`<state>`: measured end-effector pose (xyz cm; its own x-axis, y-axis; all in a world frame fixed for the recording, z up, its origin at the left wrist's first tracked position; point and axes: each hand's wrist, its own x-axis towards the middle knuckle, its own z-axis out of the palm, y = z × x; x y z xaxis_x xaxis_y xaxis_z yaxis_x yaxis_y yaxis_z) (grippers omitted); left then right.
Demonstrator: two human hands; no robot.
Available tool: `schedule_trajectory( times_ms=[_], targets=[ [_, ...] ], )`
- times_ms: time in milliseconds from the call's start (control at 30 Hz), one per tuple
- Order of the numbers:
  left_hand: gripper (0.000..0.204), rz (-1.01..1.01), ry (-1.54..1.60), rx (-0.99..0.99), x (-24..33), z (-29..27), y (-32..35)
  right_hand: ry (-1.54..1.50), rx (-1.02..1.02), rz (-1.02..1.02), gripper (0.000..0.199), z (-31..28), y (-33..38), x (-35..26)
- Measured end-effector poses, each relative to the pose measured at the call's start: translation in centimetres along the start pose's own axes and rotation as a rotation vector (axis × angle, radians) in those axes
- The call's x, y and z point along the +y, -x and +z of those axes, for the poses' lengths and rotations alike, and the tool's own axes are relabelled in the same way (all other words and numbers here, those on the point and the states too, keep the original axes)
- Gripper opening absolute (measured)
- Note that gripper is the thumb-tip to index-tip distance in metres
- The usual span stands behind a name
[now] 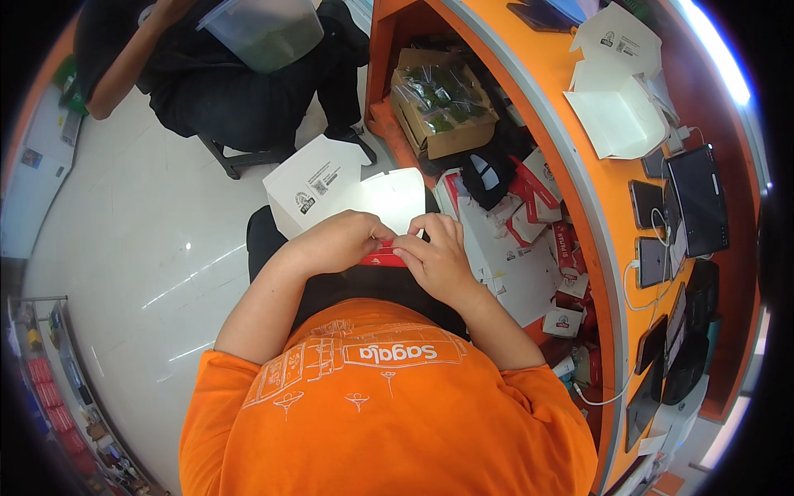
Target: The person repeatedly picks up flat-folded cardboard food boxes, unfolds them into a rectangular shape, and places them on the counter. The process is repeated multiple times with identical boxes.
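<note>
A folding paper food box [399, 197] rests on my lap, white inside and red on its near outer side. Its lid panel [308, 183], printed in black, stands spread out to the far left. My left hand [341, 241] is closed, with fingertips pinching the red near wall. Right beside it, my right hand [440, 258] grips the same edge between thumb and bent fingers. The two hands almost meet at the red wall. My fingers and palms hide part of the fold they hold.
To the right runs an orange counter [542, 107] with another opened white box [616, 116], phones and a tablet [697, 200]. Under it are a carton of bagged greens [442, 103] and several red-white boxes [571, 252]. Far left, a seated person holds a clear plastic tub [265, 33].
</note>
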<state>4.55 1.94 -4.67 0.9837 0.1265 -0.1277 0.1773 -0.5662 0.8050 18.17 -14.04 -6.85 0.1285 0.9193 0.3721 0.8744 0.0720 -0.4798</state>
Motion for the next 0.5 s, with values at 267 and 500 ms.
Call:
schedule_trajectory(
  times_ms=[267, 500],
  targets=[
    [0.024, -0.106, 0.125, -0.006, 0.2, -0.6, 0.0, 0.171, 0.163, -0.119, 0.019, 1.2, 0.3, -0.6],
    [0.027, -0.057, 0.191, -0.024, 0.8, -1.8, 0.4, -0.028, 0.18, -0.043, 0.018, 0.8, -0.1, -0.3]
  ],
)
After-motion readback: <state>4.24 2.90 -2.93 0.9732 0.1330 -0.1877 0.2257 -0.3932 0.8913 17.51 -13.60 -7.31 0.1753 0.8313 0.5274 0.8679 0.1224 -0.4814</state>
